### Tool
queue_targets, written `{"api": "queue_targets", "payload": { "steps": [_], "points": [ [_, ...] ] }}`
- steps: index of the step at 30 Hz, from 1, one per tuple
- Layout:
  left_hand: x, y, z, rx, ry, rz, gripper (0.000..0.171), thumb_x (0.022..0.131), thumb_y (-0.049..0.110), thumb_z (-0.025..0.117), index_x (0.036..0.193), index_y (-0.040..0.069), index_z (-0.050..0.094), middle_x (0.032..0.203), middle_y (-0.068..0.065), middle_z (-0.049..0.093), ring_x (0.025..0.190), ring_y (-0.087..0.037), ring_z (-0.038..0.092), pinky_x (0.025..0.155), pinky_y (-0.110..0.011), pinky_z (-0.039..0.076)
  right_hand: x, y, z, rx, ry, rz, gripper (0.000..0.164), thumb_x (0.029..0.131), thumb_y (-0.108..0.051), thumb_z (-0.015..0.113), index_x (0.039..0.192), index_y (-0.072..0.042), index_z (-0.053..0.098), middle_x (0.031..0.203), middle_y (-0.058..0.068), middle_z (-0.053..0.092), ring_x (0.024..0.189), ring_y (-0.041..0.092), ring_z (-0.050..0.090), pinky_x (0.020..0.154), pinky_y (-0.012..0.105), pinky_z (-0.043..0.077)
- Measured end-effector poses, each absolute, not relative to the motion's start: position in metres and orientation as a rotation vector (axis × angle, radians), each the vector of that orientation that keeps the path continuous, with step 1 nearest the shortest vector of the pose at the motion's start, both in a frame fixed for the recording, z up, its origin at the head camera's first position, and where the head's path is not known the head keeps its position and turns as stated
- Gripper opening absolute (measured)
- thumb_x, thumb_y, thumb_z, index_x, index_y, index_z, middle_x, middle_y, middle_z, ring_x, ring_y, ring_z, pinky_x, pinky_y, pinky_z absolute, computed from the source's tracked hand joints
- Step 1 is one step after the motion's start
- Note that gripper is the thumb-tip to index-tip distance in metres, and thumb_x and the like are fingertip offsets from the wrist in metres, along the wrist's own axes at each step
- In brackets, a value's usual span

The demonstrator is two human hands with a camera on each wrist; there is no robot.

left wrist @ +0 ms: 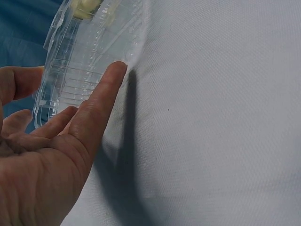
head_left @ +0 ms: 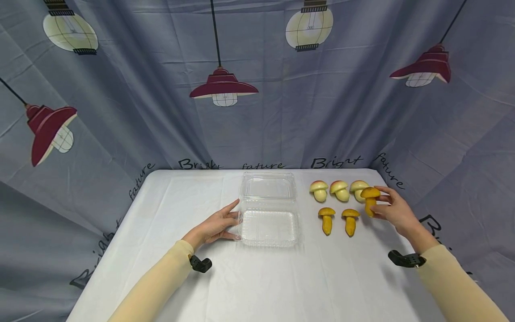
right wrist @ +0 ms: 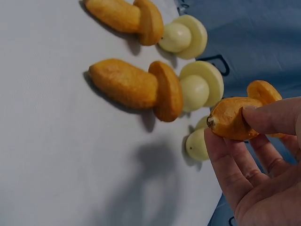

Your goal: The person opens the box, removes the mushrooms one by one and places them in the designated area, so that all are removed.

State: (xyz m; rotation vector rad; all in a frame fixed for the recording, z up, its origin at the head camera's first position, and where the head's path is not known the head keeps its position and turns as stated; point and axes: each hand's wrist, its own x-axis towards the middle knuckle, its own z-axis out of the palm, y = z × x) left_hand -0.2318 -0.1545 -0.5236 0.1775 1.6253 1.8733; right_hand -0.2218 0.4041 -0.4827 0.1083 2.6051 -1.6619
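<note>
My right hand (head_left: pixel 396 212) pinches an orange-brown mushroom (head_left: pixel 370 201) between thumb and fingers, lifted above the table. In the right wrist view its stem end faces the camera. Beside the left edge of a clear plastic clamshell box (head_left: pixel 269 246) is my left hand (head_left: pixel 219 223), fingers extended along the box wall. The box lies unfolded, its lid (head_left: pixel 268 173) laid back behind the base. Two more orange-brown mushrooms, one at left (head_left: pixel 327 221) and one at right (head_left: pixel 350 222), lie on the table. Behind them lie three pale mushrooms (head_left: pixel 339 191); the held mushroom partly covers the rightmost.
A white cloth covers the table (head_left: pixel 225 286). Grey-blue curtains (head_left: pixel 261 125) printed with lamps and lettering hang around its back and sides. A black strap shows at each wrist.
</note>
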Motion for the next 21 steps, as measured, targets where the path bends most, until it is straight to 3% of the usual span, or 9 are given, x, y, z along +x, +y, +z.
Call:
{"api": "queue_targets", "payload": {
  "steps": [8,16,21],
  "points": [
    [-0.232,-0.155,-0.525,0.164,1.619,1.883,0.083,0.102,-0.003,0.051,0.166,0.032,0.011,0.168,-0.021,0.016,0.136,-0.047,0.046,0.087,-0.050,0.061,-0.221,0.412,-0.491,0.157,2.642,-1.616,0.082,0.095,0.000,0.068,0.160,0.003,0.018,0.140,0.033,0.038,0.093,0.010,0.061,0.079,0.035,0.064],
    [-0.232,-0.155,-0.525,0.169,1.623,1.881,0.083,0.102,-0.002,0.052,0.166,0.032,0.010,0.168,-0.021,0.016,0.136,-0.047,0.046,0.087,-0.049,0.062,-0.221,0.418,-0.503,0.220,2.642,-1.581,0.082,0.095,0.002,0.068,0.160,0.003,0.018,0.141,0.035,0.036,0.108,0.034,0.057,0.078,0.035,0.064],
    [-0.231,-0.156,-0.524,0.164,1.628,1.876,0.083,0.102,-0.001,0.052,0.166,0.033,0.011,0.168,-0.020,0.014,0.136,-0.047,0.045,0.088,-0.050,0.061,-0.219,0.421,-0.507,0.238,2.638,-1.556,0.083,0.095,0.002,0.068,0.160,0.003,0.017,0.141,0.036,0.035,0.109,0.037,0.058,0.078,0.037,0.064]
  ]
}}
